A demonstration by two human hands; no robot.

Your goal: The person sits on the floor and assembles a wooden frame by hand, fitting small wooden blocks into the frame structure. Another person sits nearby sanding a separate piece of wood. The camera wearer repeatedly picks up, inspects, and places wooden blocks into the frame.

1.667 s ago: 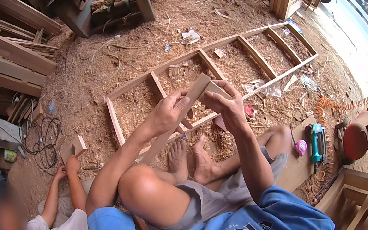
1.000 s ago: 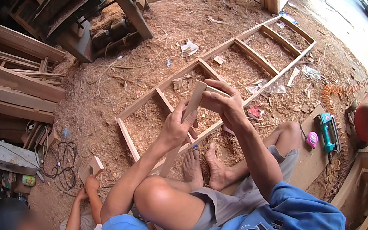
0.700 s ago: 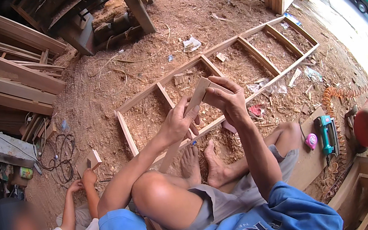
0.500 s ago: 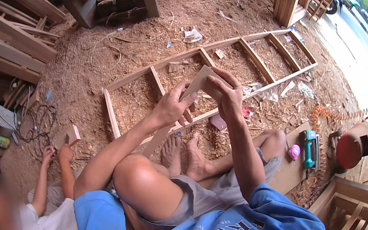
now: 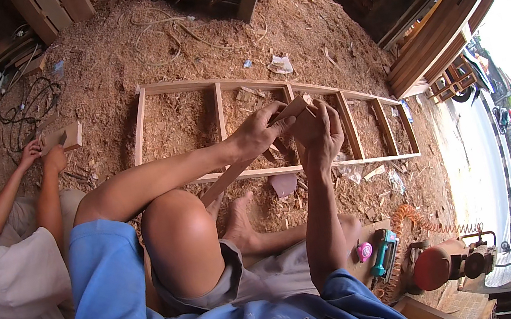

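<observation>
A long flat wooden strip (image 5: 226, 180) slants up from beside my raised left knee to my two hands, above the ladder-like wooden frame on the ground. My left hand (image 5: 258, 135) grips the strip from the left, thumb and fingers pressed against it. My right hand (image 5: 322, 135) is closed around its upper end, which shows pale between the fingers. Whether anything else lies under the right fingers is hidden. The wooden frame (image 5: 222, 121) lies flat on the shavings just beyond my feet, its crosspieces partly covered by my hands.
At the left, a co-worker's hands (image 5: 42, 158) hold a wooden block (image 5: 72, 136). On my right are a pink tape measure (image 5: 364, 251), a teal air nailer (image 5: 385, 253), a coiled orange hose (image 5: 407, 215) and a red-ended compressor (image 5: 432, 267). Planks (image 5: 444, 33) stand at the far right.
The view has turned and shifted, so the surroundings sit differently. Both hands stay on the strip, with its pale end now tilted toward view. The co-worker still holds the block.
</observation>
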